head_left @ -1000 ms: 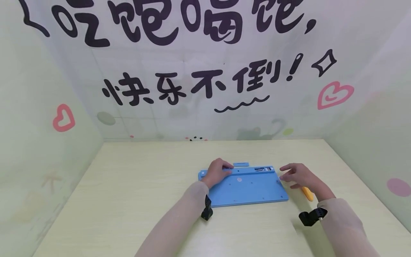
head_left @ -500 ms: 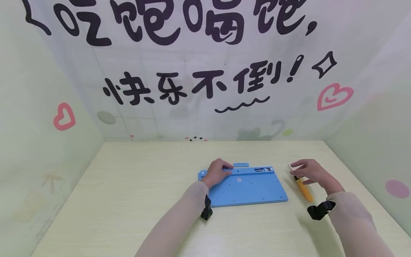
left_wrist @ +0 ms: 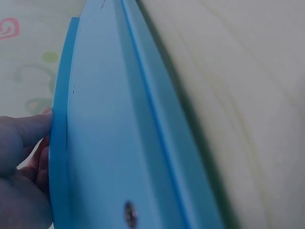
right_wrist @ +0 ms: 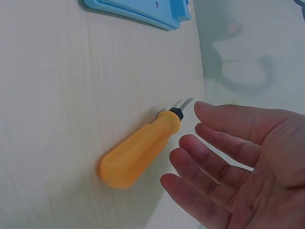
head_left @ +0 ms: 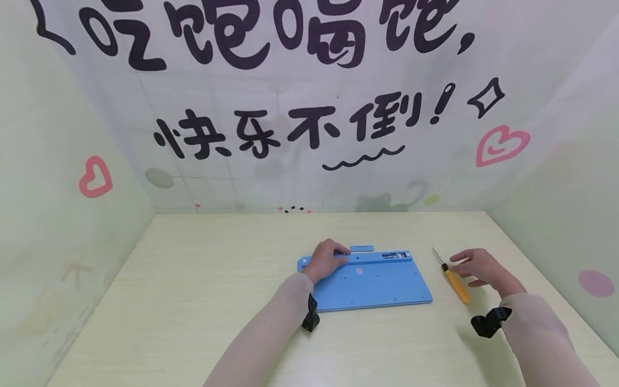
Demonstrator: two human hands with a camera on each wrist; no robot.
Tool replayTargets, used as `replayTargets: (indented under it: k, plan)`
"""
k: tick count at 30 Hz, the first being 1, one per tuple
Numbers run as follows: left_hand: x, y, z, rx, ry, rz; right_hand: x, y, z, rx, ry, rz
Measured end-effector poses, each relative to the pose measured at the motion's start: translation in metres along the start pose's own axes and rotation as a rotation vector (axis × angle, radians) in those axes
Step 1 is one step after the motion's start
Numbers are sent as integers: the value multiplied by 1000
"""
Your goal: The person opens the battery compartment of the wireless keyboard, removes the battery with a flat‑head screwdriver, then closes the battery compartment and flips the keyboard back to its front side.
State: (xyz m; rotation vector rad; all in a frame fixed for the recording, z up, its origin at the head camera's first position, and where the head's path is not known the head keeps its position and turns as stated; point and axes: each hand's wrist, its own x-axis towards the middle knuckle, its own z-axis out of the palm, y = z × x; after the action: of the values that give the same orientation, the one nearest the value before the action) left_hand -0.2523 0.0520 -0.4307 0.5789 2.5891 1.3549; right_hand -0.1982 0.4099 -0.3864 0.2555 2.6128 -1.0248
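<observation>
A blue keyboard (head_left: 372, 285) lies face down on the table, its small compartment (head_left: 395, 255) uncovered at the back right. My left hand (head_left: 326, 262) grips the raised back edge near the left end; the left wrist view shows the thumb (left_wrist: 35, 125) against that edge and the fingers partly hidden behind it. To the right of the keyboard lies a screwdriver (head_left: 454, 282) with a yellow handle and a black collar. My right hand (head_left: 483, 269) hovers just right of it, fingers loosely bent and holding nothing. In the right wrist view a gap separates the fingertips from the handle (right_wrist: 138, 152).
A small blue cover (head_left: 361, 248) lies flat just behind the keyboard's back edge. The pale wooden table (head_left: 203, 279) reaches the printed back wall (head_left: 271, 183), with side walls at left and right.
My right hand has moved right, away from the keyboard's edge and past the screwdriver, whose shaft now shows fully. The left hand and the keyboard have stayed in place.
</observation>
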Motion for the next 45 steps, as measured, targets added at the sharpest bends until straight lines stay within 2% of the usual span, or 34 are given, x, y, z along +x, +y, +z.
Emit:
replayTargets:
  k: [14,26,37,45]
  plan:
    - [0,-4,3,12,11,-3,2,18,19,-19,41,87]
    - [0,-1,0,16,12,6,0,15,23,-23,102,57]
    - [2,-2,1,24,12,0,4,12,24,-32,100,57]
    - [0,-2,1,22,17,-3,4,-3,23,-61,86,21]
